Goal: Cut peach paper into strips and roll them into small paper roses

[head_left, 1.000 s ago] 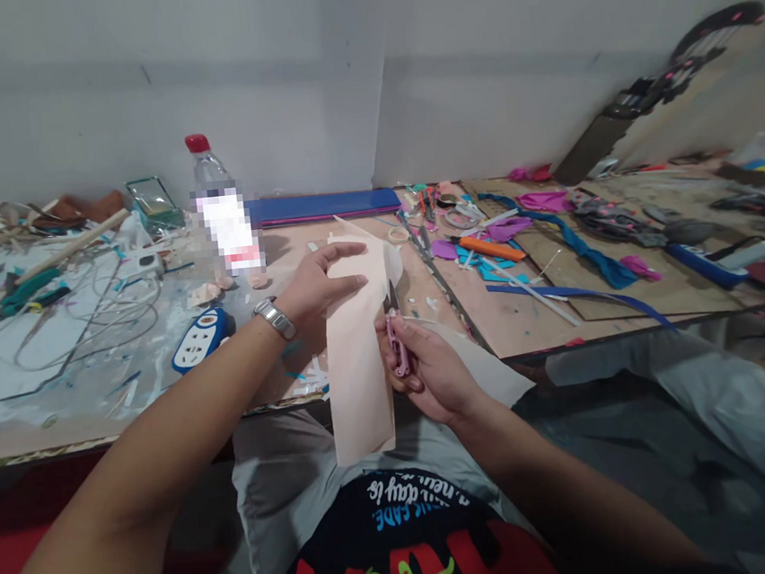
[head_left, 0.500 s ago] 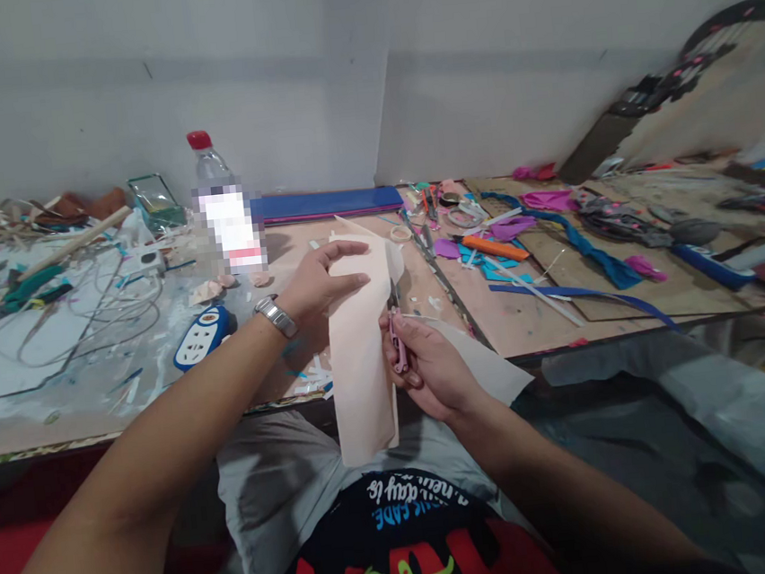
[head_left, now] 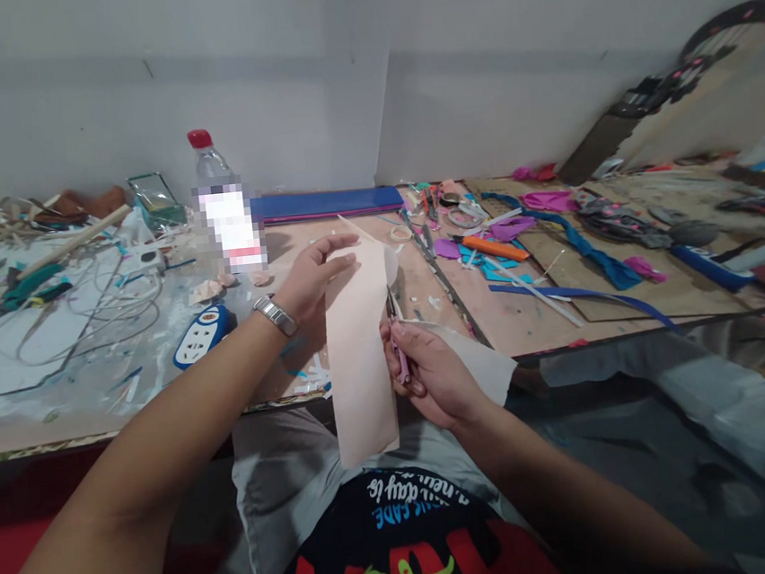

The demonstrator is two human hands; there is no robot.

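"How far along was the cutting?"

"Partway, I'd judge. The scissors (head_left: 400,357) stood at the right edge of the pale sheet (head_left: 360,352), and a pale flap (head_left: 481,360) spread out beyond the right hand (head_left: 434,368). Paper ahead of the blades looked uncut; whether the flap was severed, I couldn't tell."

"And the hands?"

"The left hand (head_left: 311,280) had thumb and forefinger slightly parted, gripping the sheet's far part. The right hand was curled closed round the scissors' handles."

"Which way did things point?"

"The sheet lay between the hands, long axis running towards the wearer, its end nearer than either hand. The blades pointed away."
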